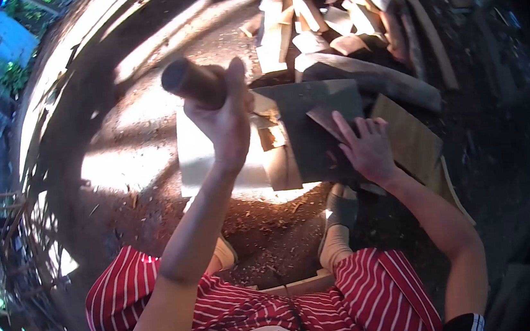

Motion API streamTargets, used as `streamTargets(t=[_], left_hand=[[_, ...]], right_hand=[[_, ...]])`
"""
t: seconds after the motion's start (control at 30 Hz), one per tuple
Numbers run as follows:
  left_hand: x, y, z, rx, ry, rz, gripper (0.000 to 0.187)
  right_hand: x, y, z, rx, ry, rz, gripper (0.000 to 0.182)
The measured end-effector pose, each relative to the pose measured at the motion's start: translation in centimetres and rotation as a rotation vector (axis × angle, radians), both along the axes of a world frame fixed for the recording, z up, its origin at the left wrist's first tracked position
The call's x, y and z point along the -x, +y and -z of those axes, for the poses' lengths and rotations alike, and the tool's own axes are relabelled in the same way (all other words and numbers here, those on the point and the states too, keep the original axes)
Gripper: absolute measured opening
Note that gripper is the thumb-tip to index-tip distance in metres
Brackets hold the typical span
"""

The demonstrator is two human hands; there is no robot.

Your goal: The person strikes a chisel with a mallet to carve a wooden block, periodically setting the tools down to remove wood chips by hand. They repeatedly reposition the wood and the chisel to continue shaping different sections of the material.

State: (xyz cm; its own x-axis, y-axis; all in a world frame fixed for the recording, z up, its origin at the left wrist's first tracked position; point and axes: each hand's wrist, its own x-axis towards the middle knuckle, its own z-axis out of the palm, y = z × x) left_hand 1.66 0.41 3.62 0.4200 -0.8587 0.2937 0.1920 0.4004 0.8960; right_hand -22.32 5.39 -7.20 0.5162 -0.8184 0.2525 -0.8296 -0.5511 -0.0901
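My left hand (225,121) is raised over the left part of a flat board (319,95), its fingers wrapped round a thick, dark cylindrical tool (191,81), slightly blurred. At the board's right side, my right hand (369,151) has its fingers spread, with the index finger stretched out by a small flat wooden piece (325,121). Whether the fingertips touch that piece is unclear. Between my hands, a wooden strip (282,167) and small light-coloured bits lie on the board.
A pile of split wood (327,23) lies beyond the board, with a long log (372,76) in front of it. A brown plank (408,141) leans at the right. My feet, one in a dark shoe (340,208), flank wood shavings (271,220) on the ground.
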Motion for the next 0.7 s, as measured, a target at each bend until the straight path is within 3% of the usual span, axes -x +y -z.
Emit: streamTargets(t=[0.5,0.7], left_hand=[[0.2,-2.2,1.6,-0.038,-0.074,0.01,0.021],[0.0,-3.6,2.8,-0.019,-0.236,-0.08,0.021]], right_hand=[[0.3,0.2,-0.2,-0.006,0.047,0.052,0.072],[0.2,0.1,0.1,-0.075,-0.034,0.063,0.073]])
